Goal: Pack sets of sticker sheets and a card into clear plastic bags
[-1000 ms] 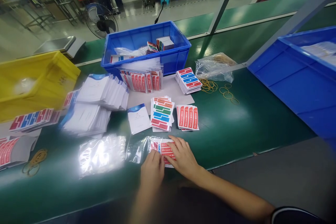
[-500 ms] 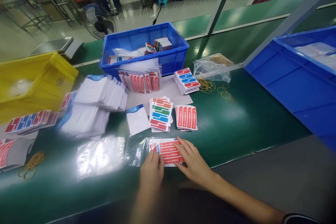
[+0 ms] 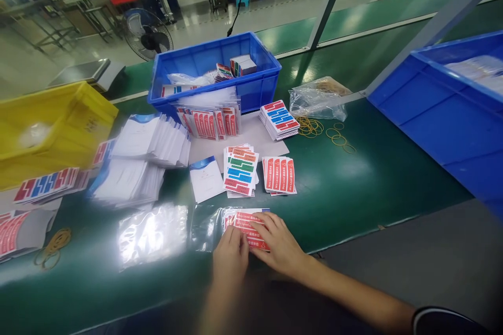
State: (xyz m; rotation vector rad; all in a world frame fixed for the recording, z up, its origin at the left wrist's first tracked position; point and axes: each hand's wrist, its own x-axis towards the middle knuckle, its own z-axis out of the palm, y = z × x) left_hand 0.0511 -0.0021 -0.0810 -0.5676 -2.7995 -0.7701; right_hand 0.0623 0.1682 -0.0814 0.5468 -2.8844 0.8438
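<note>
A clear plastic bag lies flat on the green bench, its right end at a small pile of printed sheets. My left hand is closed, fingertips pinched at the bag's end beside the pile; the exact grip is partly hidden. On top of the pile is a red label sheet printed "Max Level" and "Min Level". My right hand holds this sheet from the right, fingers across its top and thumb near its lower edge. Beyond the hands are a stack of multicoloured label sheets and a stack of red label sheets.
Another clear bag lies left of the hands. White booklets stand piled behind it. A blue bin, a yellow bin and a second blue bin surround the workspace. Rubber bands lie at the back right.
My right hand has moved left with the red label sheet, which now lies further over the pile beside my left hand. My left hand stays almost in place.
</note>
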